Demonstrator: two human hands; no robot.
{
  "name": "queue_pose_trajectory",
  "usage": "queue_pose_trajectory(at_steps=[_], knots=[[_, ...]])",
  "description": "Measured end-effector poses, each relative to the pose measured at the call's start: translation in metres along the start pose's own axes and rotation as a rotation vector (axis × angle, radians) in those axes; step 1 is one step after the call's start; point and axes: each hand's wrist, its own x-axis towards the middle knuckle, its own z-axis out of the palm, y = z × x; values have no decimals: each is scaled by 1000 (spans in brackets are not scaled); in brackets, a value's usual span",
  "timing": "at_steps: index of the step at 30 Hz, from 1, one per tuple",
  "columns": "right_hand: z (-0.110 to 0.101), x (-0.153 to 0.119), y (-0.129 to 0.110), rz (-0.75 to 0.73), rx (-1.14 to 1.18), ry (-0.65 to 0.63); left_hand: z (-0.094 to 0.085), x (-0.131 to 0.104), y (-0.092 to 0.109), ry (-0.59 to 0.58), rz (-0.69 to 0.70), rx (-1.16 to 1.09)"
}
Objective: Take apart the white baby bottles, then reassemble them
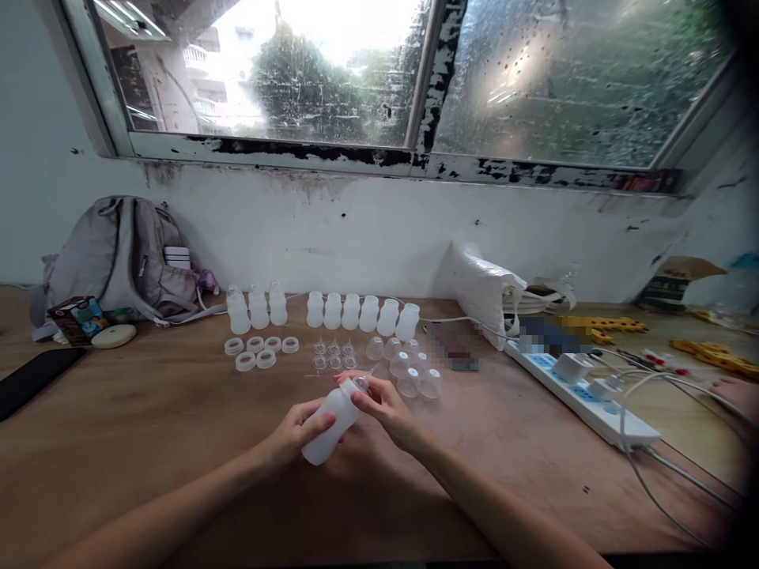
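The fingers of our left hand (303,427) are clamped around the body of a frosted white bottle (323,442), thumb across its near face. Our right hand (385,403) has its fingers nearly together about the mouth end, thumb in front, gripping a clear teat (360,383); we cannot tell how far it is seated, since those fingers partly cover the neck.

Just beyond our hands on the tabletop (195,419) sit two rows of clear teats (334,353), with a cluster of domed caps (409,371) right beside them and six pale rings (254,344) to the left. Behind these, six open bottles (351,312) stand upright in a line, and three topped bottles (258,310) stand left of them. A white power strip (584,395) with looping cables borders our right side, another person's hand (737,393) resting past it; a grey backpack (115,257) and a black phone (35,381) lie well to the left.

We hold the bottle above the tabletop near its middle, tilted, its long axis running from base at lower left to mouth at upper right.
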Motion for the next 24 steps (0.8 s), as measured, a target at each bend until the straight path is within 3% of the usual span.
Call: queue_pose_trajectory(at_steps=[4, 7, 13, 16, 19, 24], knots=[[-2, 4, 4, -41, -18, -44, -5, 5, -2, 79, 238, 314], [-5, 9, 12, -64, -133, 59, -12, 10, -11, 181, 342, 480], [-41, 17, 13, -248, -945, 429, -34, 16, -24, 326, 429, 827], [-68, 16, 6, 2, -1275, 506, -42, 17, -24, 389, 478, 946], [-87, 13, 5, 249, -1476, 460, -46, 17, -23, 398, 504, 1038], [-95, 6, 11, 370, -1498, 312, -48, 17, -23, 354, 504, 1096]])
